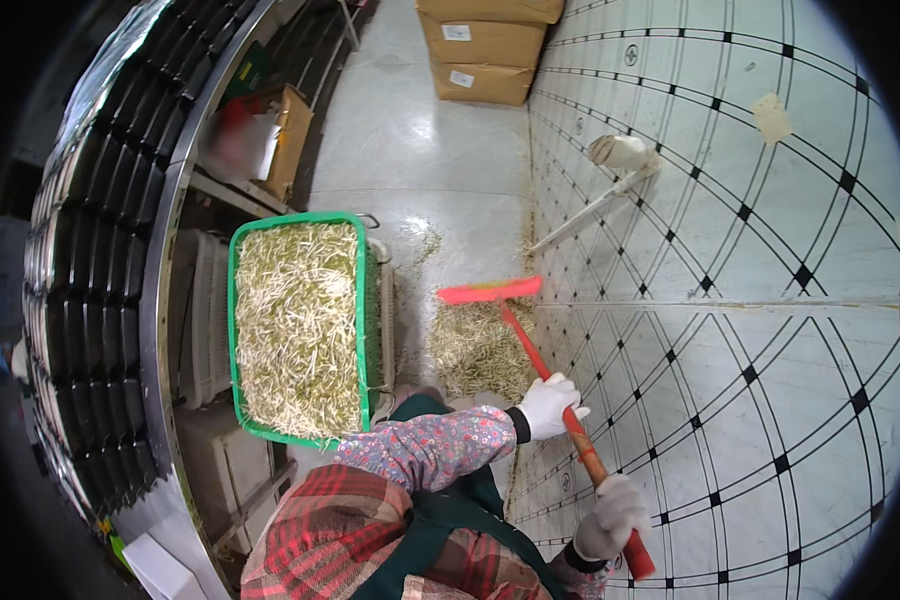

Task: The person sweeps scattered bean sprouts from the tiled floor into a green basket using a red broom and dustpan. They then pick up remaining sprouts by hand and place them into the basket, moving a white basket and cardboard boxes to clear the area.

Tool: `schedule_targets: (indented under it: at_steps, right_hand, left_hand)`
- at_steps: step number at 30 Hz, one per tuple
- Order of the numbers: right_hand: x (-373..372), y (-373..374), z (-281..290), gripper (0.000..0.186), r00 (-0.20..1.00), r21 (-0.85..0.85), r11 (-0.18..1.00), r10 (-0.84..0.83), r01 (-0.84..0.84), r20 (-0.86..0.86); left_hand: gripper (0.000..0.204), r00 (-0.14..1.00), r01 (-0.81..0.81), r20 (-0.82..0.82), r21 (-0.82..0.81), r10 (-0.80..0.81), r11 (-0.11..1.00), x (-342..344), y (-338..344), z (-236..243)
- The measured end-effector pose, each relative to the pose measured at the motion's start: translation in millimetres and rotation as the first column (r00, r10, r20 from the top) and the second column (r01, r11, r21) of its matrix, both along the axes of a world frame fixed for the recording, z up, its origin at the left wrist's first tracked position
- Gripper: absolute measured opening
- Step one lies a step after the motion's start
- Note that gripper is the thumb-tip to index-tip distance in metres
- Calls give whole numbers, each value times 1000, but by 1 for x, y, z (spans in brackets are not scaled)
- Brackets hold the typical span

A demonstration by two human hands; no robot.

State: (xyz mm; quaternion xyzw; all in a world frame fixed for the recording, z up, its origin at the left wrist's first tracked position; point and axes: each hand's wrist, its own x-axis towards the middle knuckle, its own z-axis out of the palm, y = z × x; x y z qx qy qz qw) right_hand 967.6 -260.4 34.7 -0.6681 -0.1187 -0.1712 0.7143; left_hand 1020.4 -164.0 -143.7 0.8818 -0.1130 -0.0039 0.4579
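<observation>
Plaid garment (320,525), hands (548,407) — curled round, red handle (587,455)

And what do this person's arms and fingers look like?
White gloves cover the fingers, the right glove looking greyer. Each glove meets a dark cuff, then a greyish-purple sleeve with a small, multicoloured floral print. No cables show on either arm.

We are seeing what looks like smooth plastic in the broom head (488,291) and matt cloth in the gloves (547,408). We are also noticing glossy, plastic-looking trays (110,260), a smooth plastic basket rim (295,219), matt cardboard boxes (485,50) and a sheeny floor (410,150).
</observation>
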Motion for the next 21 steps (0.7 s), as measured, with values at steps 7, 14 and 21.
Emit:
schedule_targets:
  at_steps: [7,14,21]
  right_hand:
    - [65,73,-161,16,997,72,995,70,-68,-25]
    - [54,120,-218,13,918,-74,918,381,-390,-114]
    - [49,36,-79,25,797,-168,808,482,-565,-363]
  left_hand:
    - [29,976,-188,-87,121,199,975,100,120,-94]
    - [23,942,-322,-53,134,331,937,35,165,-235]
    - [28,871,-474,-37,-322,489,820,-21,33,-128]
